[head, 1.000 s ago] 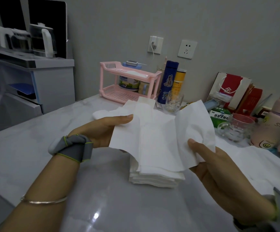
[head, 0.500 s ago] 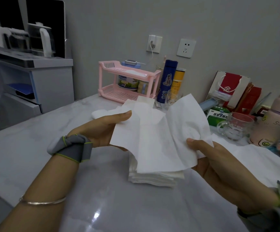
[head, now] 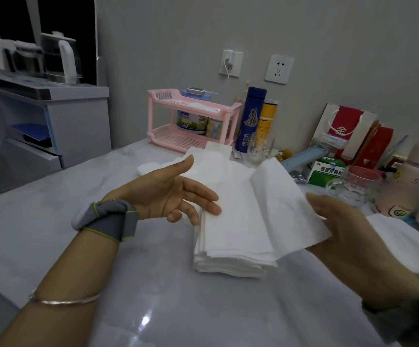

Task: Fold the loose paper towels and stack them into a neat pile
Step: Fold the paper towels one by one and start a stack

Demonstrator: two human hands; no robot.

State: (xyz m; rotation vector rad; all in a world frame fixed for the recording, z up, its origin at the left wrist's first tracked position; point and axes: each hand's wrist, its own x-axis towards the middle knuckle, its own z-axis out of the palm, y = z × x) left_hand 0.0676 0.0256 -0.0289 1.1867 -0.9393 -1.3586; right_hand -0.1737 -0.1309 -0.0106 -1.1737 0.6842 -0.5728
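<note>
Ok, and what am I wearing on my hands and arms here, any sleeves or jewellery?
No gloves. The left hand has a grey fabric wristband at the wrist, edged in yellow-green, with a white part on its outer side; a thin metal bangle sits further up that forearm. The right hand has a similar grey cuff with green trim, partly out of frame.

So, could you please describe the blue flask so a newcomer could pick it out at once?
Start at the pink two-tier rack against the back wall. Directly right of it stand two tall cylinders; the blue flask is nearer the rack. Dark blue with cartoon prints, it differs from the yellow canister beside it.
</note>
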